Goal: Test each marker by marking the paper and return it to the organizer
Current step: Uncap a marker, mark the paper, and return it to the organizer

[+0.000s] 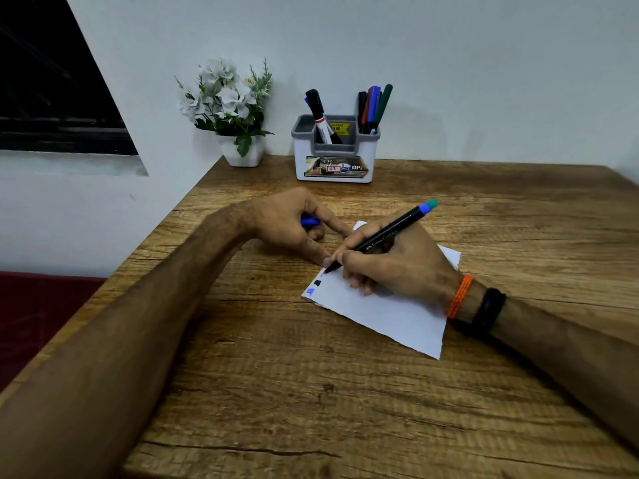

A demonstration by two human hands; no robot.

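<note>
Marker (383,235) tip is touching the paper (380,305) near its left edge, barrel slanting up and away to the right. Right hand (394,264) is pinching it in a writing grip; left hand (294,223) is curling round one blue cap (309,221) and pinning the sheet. Organizer (333,150) is sitting straight ahead at the table's (311,392) back, holding roughly six more markers. Two test marks showing so far.
</note>
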